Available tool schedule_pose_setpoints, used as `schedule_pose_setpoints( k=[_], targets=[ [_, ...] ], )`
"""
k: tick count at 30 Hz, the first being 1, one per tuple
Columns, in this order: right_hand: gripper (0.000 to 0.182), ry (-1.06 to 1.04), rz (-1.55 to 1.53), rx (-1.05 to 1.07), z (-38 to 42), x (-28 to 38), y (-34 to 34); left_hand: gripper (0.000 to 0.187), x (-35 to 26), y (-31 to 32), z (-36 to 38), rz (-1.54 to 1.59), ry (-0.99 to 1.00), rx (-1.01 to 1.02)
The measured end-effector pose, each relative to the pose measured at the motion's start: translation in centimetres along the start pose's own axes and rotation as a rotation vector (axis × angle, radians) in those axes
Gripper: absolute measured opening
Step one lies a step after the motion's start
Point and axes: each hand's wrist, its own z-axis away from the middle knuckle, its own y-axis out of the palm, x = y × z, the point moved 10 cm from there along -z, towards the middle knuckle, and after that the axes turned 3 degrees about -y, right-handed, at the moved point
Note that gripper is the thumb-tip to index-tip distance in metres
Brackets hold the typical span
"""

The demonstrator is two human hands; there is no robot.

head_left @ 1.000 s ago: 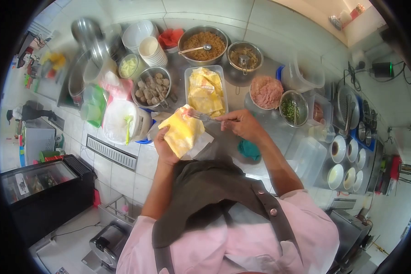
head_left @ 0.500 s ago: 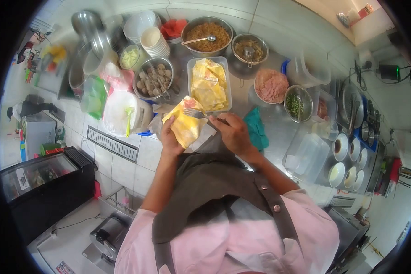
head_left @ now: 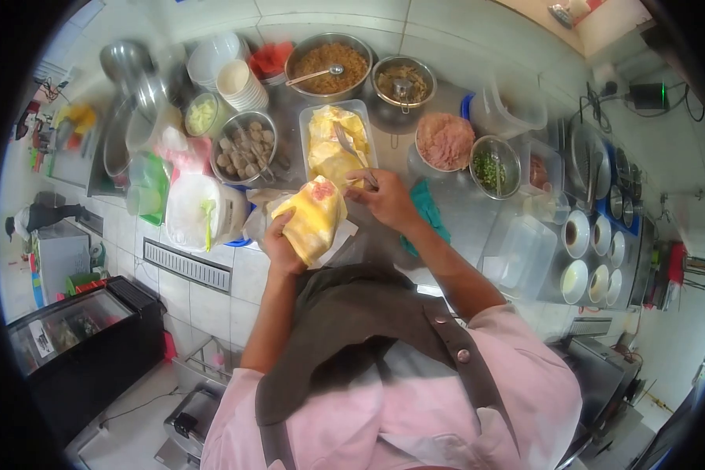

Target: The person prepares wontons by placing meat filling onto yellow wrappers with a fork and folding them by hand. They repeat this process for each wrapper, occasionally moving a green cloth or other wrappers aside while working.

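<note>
A stack of yellow wrappers (head_left: 310,223) with a pinkish smear near its top corner lies in my left hand (head_left: 283,244), whose fingers are closed round its lower left side. My right hand (head_left: 384,202) grips a metal fork (head_left: 345,139), its tines pointing up over the clear tray (head_left: 374,160). More folded yellow pieces (head_left: 333,149) lie in that tray, just beyond the wrappers. Part of the fork handle is hidden by my right fingers.
Behind stand a bowl of brown filling (head_left: 321,61), a bowl of meatballs (head_left: 245,146), pink minced meat (head_left: 444,141) and chopped greens (head_left: 489,170). A white tub (head_left: 192,211) is at left, a teal cloth (head_left: 424,217) by my right forearm, small sauce bowls (head_left: 574,282) at right.
The fork has moved off the wrappers in my left hand and up over the tray. The camera view has shifted slightly, so the bowls appear further left.
</note>
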Motion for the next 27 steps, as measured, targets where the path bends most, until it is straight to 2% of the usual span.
schedule_pose_setpoints(
  k=[2, 4, 5, 7, 8, 10, 11, 13, 16, 17, 18, 20, 21, 22, 24, 27],
  targets=[
    [0.037, -0.014, 0.025, 0.007, -0.6, -0.1, 0.8, 0.060, 0.0, 0.3, 0.1, -0.020, 0.008, 0.018],
    [0.033, -0.168, 0.045, 0.004, -1.1, 0.5, 1.6, 0.061, 0.2, 0.0, 0.2, -0.029, -0.007, -0.003],
    [0.033, -0.171, 0.045, 0.012, -1.2, 0.0, 1.9, 0.061, 0.1, 0.0, 0.2, -0.026, 0.001, -0.005],
    [0.026, -0.244, 0.119, -0.115, -0.5, 1.6, 1.5, 0.060, 0.0, 0.1, 0.3, -0.054, 0.014, -0.019],
    [0.026, -0.250, 0.117, -0.109, -0.3, 2.1, 1.7, 0.060, -0.1, 0.1, 0.3, -0.054, 0.022, -0.020],
    [0.017, -0.473, 0.364, -0.178, 1.3, 5.3, 1.6, 0.058, 0.5, -1.2, 0.3, 0.045, -0.031, -0.092],
    [0.017, -0.505, 0.364, -0.183, 2.1, 5.6, 1.8, 0.057, 0.4, -1.4, 0.3, 0.049, -0.006, -0.091],
    [0.020, -0.702, 0.539, -0.204, 3.2, 7.4, 2.8, 0.055, 0.0, -0.7, -0.3, 0.086, 0.046, -0.050],
    [0.022, -0.798, 0.620, -0.093, 4.1, 7.8, 4.4, 0.054, 0.1, -1.2, -0.3, 0.012, 0.034, -0.095],
    [0.026, -0.842, 0.608, -0.085, 4.5, 7.8, 4.7, 0.052, 0.5, -1.0, -0.6, 0.029, 0.014, 0.074],
    [0.026, -0.803, 0.603, -0.063, 4.4, 7.6, 4.8, 0.049, 0.9, -0.7, 0.0, 0.095, -0.042, -0.046],
    [0.029, -0.761, 0.628, 0.015, 4.3, 7.4, 5.4, 0.047, 0.9, -0.9, 0.0, 0.033, -0.038, -0.001],
    [0.032, -0.790, 0.590, 0.022, 4.4, 7.6, 5.3, 0.046, 1.1, -0.7, 0.3, 0.027, -0.041, -0.082],
    [0.032, -0.797, 0.590, 0.022, 4.5, 7.5, 5.4, 0.046, 1.2, -0.2, 0.4, 0.025, -0.035, -0.079],
    [0.028, -0.829, 0.586, 0.068, 4.5, 7.5, 5.8, 0.044, 0.7, -0.3, 0.4, -0.141, 0.004, -0.166],
    [0.026, -0.762, 0.442, 0.089, 4.3, 7.2, 5.4, 0.043, 1.3, -1.0, 0.0, -0.083, -0.044, -0.161]
  ],
)
